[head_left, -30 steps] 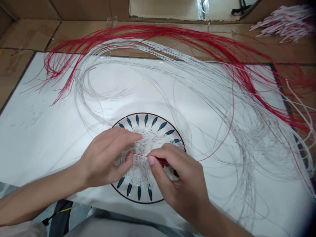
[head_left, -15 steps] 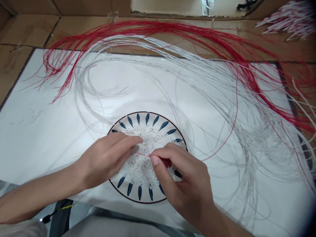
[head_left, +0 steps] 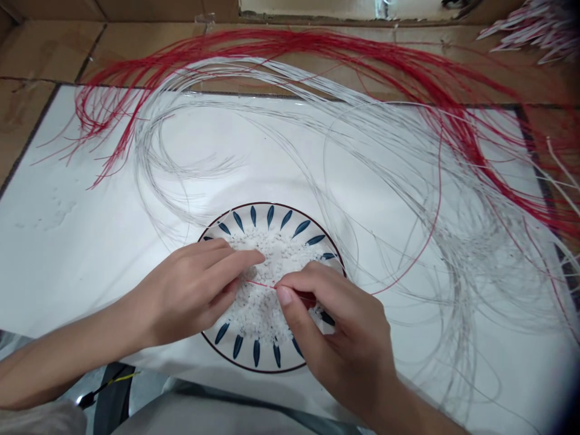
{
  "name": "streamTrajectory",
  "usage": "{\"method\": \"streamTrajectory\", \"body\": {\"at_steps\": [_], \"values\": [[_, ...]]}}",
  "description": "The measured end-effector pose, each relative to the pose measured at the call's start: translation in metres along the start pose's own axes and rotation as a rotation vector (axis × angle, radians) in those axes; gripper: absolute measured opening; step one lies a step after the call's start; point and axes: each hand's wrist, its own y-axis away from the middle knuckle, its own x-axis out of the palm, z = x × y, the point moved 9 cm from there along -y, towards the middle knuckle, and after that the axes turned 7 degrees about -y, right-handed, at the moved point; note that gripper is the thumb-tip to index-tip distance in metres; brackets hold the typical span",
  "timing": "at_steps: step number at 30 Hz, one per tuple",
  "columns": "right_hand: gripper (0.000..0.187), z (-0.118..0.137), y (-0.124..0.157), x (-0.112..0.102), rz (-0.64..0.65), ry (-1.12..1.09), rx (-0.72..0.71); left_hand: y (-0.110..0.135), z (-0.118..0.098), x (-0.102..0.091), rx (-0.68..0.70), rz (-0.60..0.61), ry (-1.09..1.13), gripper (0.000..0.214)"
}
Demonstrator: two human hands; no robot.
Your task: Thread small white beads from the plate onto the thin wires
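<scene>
Right hand (head_left: 338,338) slightly rightward (red wire (head_left: 260,284) pinched)

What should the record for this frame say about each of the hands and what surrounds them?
left hand: open, fingers over white granules
right hand: pinching a thin red strand between thumb and forefinger
plate: blue-leaf patterned plate holding the granules, under both hands
surroundings: long red strands and white strands looping across a white sheet on cardboard
</scene>
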Motion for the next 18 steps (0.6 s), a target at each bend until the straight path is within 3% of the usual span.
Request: {"method": "streamTrajectory", "body": {"at_steps": [5,8,15,18], "values": [[0.013,-0.001,0.000,0.000,0.001,0.008,0.003,0.001,0.002,0.001,-0.028,-0.023,-0.032,0.028],[0.013,-0.001,0.000,-0.001,-0.011,-0.001,0.000,0.001,0.003,-0.005,-0.083,-0.078,0.062,0.030],[0.014,0.001,0.000,-0.004,-0.056,-0.049,0.009,0.004,0.020,-0.004,-0.379,-0.133,0.881,0.037],[0.015,0.001,0.002,-0.005,-0.064,-0.068,0.018,0.003,0.025,-0.001,-0.418,-0.120,1.009,0.037]]}}
